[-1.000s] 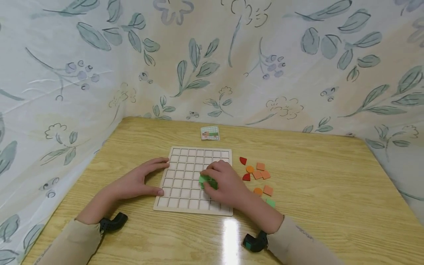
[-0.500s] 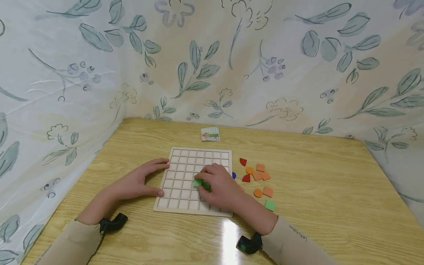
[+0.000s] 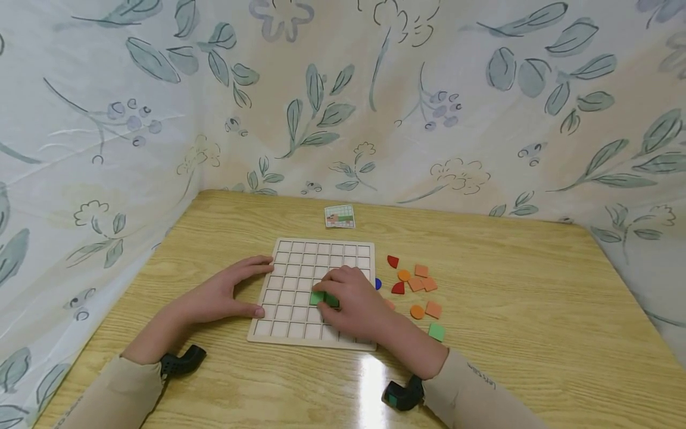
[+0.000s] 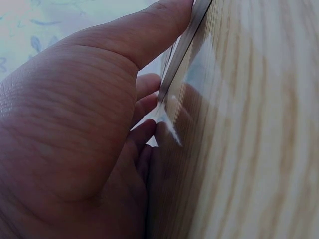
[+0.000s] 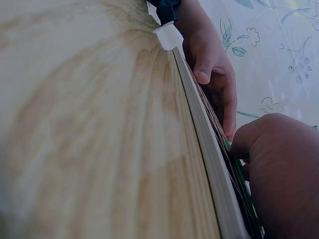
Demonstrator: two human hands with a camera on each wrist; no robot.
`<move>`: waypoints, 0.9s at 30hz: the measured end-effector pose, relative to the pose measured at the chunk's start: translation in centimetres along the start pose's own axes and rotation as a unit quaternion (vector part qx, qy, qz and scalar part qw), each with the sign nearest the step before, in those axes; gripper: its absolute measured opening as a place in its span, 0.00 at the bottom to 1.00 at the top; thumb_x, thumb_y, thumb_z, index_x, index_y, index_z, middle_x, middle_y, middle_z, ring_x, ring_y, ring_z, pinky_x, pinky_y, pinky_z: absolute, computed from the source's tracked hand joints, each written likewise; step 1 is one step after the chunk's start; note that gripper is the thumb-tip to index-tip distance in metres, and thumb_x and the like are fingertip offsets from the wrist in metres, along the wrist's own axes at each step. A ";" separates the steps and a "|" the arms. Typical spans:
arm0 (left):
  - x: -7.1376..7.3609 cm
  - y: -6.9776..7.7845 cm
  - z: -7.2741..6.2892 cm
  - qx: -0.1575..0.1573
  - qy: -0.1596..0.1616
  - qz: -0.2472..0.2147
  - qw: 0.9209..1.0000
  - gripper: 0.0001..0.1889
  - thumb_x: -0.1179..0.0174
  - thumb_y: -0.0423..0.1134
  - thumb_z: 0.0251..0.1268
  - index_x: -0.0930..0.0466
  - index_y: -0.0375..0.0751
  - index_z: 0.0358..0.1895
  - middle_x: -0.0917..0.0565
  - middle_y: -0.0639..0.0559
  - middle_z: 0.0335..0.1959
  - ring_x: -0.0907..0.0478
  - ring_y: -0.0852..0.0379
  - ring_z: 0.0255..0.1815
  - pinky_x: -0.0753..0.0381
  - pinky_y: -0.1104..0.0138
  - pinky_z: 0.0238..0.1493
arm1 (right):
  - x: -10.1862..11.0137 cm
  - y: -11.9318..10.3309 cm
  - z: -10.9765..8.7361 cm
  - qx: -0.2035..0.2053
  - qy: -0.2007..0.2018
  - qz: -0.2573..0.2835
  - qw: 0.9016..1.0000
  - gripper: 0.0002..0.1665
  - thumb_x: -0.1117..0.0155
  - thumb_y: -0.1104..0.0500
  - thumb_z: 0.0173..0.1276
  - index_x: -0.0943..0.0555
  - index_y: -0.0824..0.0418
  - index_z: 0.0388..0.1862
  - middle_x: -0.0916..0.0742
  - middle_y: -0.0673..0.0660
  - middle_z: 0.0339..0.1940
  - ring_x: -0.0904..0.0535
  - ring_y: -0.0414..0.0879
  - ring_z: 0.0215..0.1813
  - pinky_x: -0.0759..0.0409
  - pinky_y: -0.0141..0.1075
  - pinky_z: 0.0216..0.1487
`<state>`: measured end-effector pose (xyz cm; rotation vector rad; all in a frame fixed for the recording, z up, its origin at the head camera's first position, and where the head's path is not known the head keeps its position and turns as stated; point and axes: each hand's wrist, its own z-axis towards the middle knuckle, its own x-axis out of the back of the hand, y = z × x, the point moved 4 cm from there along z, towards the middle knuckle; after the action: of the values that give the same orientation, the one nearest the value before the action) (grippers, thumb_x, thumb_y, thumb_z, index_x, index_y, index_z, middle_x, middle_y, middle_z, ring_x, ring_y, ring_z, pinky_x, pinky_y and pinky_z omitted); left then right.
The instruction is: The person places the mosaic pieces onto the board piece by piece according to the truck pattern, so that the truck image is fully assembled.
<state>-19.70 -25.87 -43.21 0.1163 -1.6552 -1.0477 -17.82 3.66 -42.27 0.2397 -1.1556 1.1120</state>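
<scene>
A pale wooden grid board [image 3: 290, 270] lies on the table in the head view. My left hand [image 3: 222, 292] rests at its left side, thumb and fingers spread, their tips touching the edge. Over the board's lower middle, my right hand [image 3: 360, 302] pinches a light green square tile [image 3: 317, 298] between thumb and fingers, low on the grid. A darker green tile [image 3: 332, 300] shows beneath that hand, partly hidden. In the right wrist view, a sliver of green [image 5: 228, 143] appears by the fingertips, with the left hand [image 5: 212, 62] beyond.
Right of the board lie loose pieces: red quarter-circles [image 3: 393, 262], orange circles [image 3: 417, 311], several orange squares [image 3: 421, 271], a light green square [image 3: 436, 332] and a partly hidden blue piece [image 3: 378, 284]. A small picture card [image 3: 340, 217] lies behind the board. Floral cloth hangs behind the table.
My right hand has moved slightly left with the light green tile, which now looks lower and flatter on the grid. The blue piece has come into view. My left hand stays put.
</scene>
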 end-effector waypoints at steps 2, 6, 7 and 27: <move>0.0 0.0 0.0 0.000 0.000 0.000 1.000 0.47 0.19 0.55 0.64 0.29 0.48 0.83 0.38 0.48 0.88 0.47 0.38 0.88 0.45 0.38 0.80 | -0.1 0.0 0.0 -0.002 -0.001 0.000 1.000 0.13 0.25 0.59 0.71 0.07 0.56 0.53 0.11 0.50 0.47 0.17 0.47 0.51 0.21 0.43 0.51; -0.1 -0.1 0.1 0.003 -0.001 -0.003 1.000 0.47 0.19 0.55 0.63 0.30 0.48 0.84 0.38 0.49 0.88 0.47 0.38 0.88 0.46 0.35 0.80 | -0.1 0.1 0.0 -0.006 -0.001 0.000 1.000 0.13 0.26 0.58 0.71 0.07 0.56 0.53 0.11 0.49 0.47 0.17 0.47 0.51 0.21 0.44 0.51; 0.0 -0.1 0.1 0.004 -0.001 -0.003 1.000 0.47 0.19 0.55 0.63 0.30 0.48 0.84 0.38 0.49 0.88 0.48 0.38 0.88 0.46 0.35 0.80 | -0.2 0.1 0.0 -0.007 -0.002 0.000 1.000 0.13 0.26 0.58 0.71 0.07 0.56 0.53 0.11 0.49 0.47 0.17 0.47 0.52 0.21 0.44 0.51; 0.1 -0.1 0.1 0.005 -0.002 -0.011 1.000 0.47 0.19 0.55 0.63 0.29 0.48 0.84 0.38 0.48 0.88 0.48 0.37 0.88 0.46 0.33 0.79 | 0.2 0.0 -0.3 -0.011 0.011 -0.020 1.000 0.12 0.28 0.56 0.75 0.07 0.56 0.52 0.11 0.50 0.47 0.18 0.47 0.51 0.23 0.44 0.51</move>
<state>-19.89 -25.92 -43.25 0.1391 -1.6663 -1.0563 -17.65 3.95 -42.17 0.2333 -1.1384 1.0637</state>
